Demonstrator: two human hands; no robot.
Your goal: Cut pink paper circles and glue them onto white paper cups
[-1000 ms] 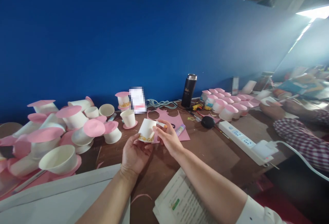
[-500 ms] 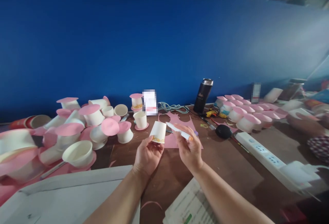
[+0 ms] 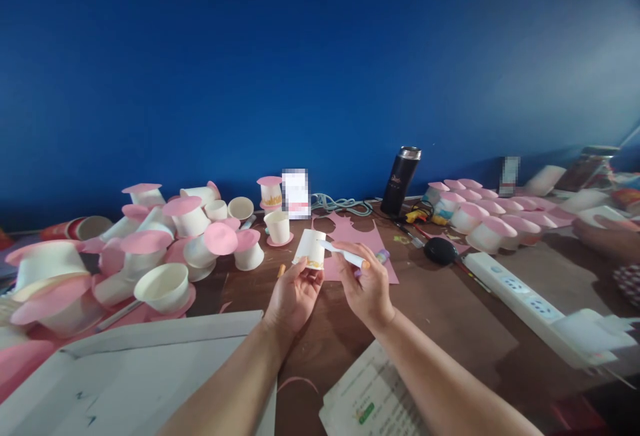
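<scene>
A small white paper cup (image 3: 308, 247) with a yellow-orange pattern near its lower edge is in my left hand (image 3: 295, 297), thumb on the side and fingers beneath. My right hand (image 3: 371, 288) is closed round a white marker (image 3: 345, 254) with an orange end. Its tip is at the right side of the cup; whether it touches cannot be made out. On the table left of the cup lies a small orange pen cap (image 3: 281, 271). A pink sheet with cut-out curves (image 3: 360, 239) lies behind my right hand.
Paper cups with pink discs (image 3: 186, 216) crowd the left; more pink-topped cups (image 3: 487, 233) stand in rows at right. A black flask (image 3: 401, 179), a black rounded object (image 3: 441, 250), a power strip (image 3: 520, 303) and printed papers (image 3: 370, 396) lie around. Another person's hand (image 3: 607, 239) is far right.
The marker's tip has come down from above the cup's upper right to its side. The view has shifted slightly, and the orange cap now shows beside my left hand.
</scene>
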